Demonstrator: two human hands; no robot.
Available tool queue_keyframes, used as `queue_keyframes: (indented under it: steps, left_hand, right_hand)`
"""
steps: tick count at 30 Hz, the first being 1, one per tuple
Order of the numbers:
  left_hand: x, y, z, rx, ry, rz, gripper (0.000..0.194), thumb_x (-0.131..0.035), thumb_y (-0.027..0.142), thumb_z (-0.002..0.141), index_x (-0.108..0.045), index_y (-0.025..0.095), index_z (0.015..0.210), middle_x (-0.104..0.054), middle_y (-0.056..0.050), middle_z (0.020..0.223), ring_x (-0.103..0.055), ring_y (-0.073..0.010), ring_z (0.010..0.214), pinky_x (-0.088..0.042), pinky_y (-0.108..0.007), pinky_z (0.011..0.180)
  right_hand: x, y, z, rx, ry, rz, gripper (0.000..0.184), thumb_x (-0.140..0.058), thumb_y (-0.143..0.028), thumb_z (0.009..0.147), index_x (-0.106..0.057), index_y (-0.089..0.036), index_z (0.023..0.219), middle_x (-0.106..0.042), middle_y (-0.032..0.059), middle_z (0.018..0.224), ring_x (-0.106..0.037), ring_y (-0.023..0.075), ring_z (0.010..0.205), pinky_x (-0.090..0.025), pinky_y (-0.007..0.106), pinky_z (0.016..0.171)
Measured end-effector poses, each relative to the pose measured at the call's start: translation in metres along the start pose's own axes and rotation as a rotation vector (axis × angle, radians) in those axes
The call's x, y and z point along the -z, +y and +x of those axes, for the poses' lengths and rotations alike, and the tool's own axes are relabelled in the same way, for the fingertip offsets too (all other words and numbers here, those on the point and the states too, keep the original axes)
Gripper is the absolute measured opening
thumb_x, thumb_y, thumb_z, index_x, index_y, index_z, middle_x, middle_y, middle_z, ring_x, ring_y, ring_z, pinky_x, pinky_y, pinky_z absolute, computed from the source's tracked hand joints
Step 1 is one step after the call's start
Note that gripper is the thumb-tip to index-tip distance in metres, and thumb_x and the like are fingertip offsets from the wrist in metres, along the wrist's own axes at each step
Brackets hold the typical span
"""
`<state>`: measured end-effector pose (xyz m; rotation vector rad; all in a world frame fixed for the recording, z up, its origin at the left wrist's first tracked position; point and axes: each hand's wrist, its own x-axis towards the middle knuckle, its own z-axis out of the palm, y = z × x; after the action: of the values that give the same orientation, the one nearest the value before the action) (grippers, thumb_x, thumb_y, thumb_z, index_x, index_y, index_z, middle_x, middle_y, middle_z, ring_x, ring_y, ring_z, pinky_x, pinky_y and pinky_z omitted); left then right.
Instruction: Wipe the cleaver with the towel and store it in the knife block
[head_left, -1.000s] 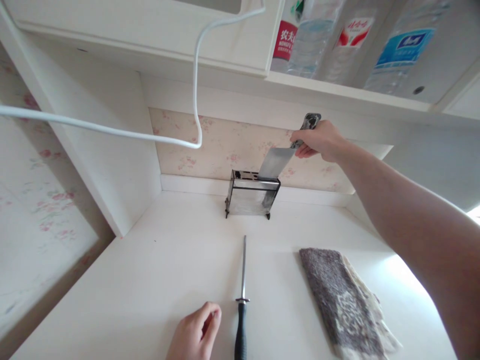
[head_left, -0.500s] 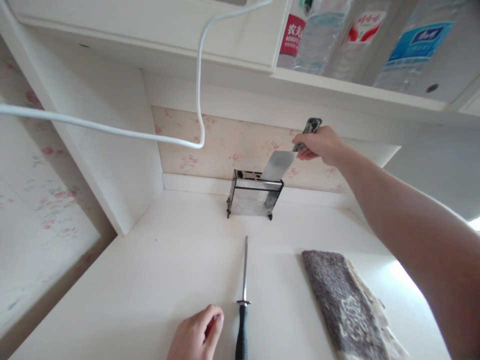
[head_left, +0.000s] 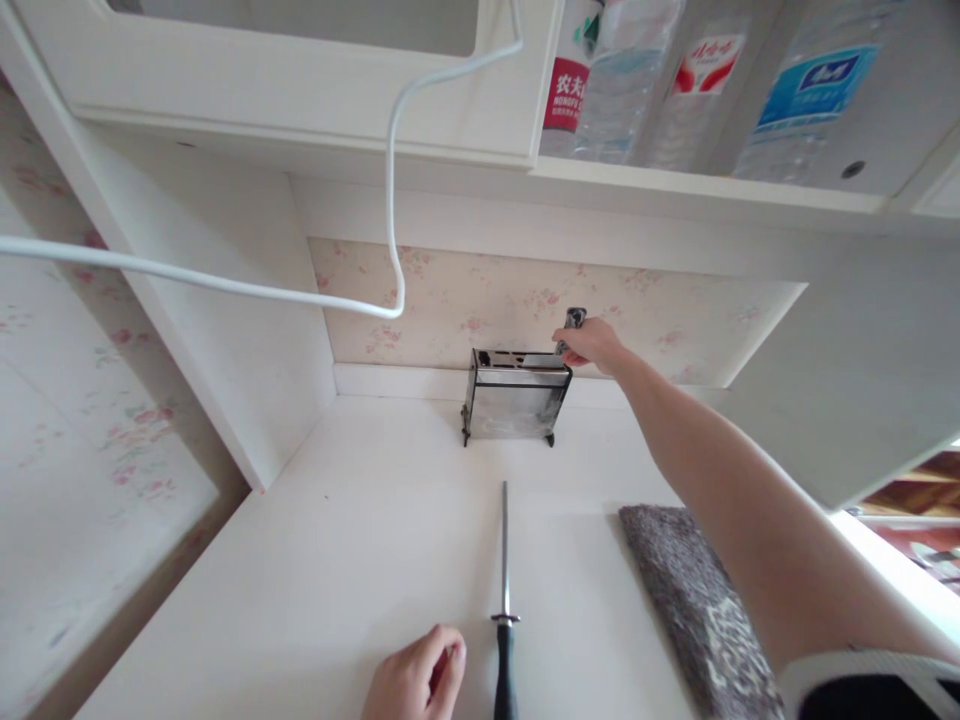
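Observation:
At the back of the white counter, a knife block (head_left: 517, 412) with a metal frame and a cloudy, see-through front stands against the wall. My right hand (head_left: 592, 343) is closed around the dark patterned handle of a cleaver (head_left: 574, 318). Nearly all of its blade is down inside a slot at the block's right end. My left hand (head_left: 420, 672) rests on the counter with its fingers curled in, and nothing shows in it. Just right of it lies a honing steel (head_left: 505, 640), black handle toward me and rod pointing at the block.
A folded grey-brown towel (head_left: 686, 590) lies on the right, partly behind my right forearm. Overhead, a cabinet shelf holds several plastic bottles (head_left: 814, 95). A white cable (head_left: 300, 298) hangs across the upper left, and a white side panel (head_left: 217, 300) bounds the left.
My right hand has moved down, and the cleaver's blade has slid from partly showing to almost wholly inside the knife block. My left hand stays curled beside the honing steel. The view has shifted slightly.

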<state>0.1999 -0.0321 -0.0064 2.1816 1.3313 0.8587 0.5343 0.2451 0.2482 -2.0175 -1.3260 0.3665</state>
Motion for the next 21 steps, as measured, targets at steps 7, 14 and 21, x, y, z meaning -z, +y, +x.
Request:
queue_keyframes:
  steps: [7,14,21]
  left_hand:
    - [-0.006,-0.005,-0.001,0.006,0.019,0.015,0.036,-0.035,0.042,0.097,-0.060,0.024,0.079,-0.058,0.003,0.053,-0.052,-0.0099,0.044,-0.035,-0.017,0.043]
    - [-0.002,0.000,0.001,0.018,-0.005,0.013,0.036,-0.034,0.041,0.098,-0.060,0.024,0.079,-0.055,0.003,0.052,-0.051,-0.0103,0.044,-0.034,-0.018,0.043]
    - [-0.001,0.002,0.000,0.028,0.006,0.029,0.035,-0.034,0.040,0.098,-0.059,0.024,0.079,-0.053,0.004,0.052,-0.050,-0.0100,0.044,-0.035,-0.017,0.046]
  right_hand:
    - [-0.017,0.014,-0.001,-0.036,-0.051,0.006,0.023,-0.071,-0.034,0.070,-0.068,-0.011,0.068,-0.068,0.0114,0.058,-0.068,0.0218,0.056,-0.056,0.027,0.051]
    - [-0.019,0.019,-0.005,-0.028,-0.127,0.056,0.028,-0.073,-0.038,0.070,-0.067,-0.011,0.076,-0.069,0.0105,0.063,-0.068,0.0196,0.056,-0.055,0.024,0.050]
    - [-0.005,0.024,-0.024,0.019,-0.193,0.116,0.064,-0.078,-0.041,0.070,-0.056,-0.011,0.121,-0.069,0.0051,0.064,-0.066,0.0180,0.052,-0.055,0.026,0.049]
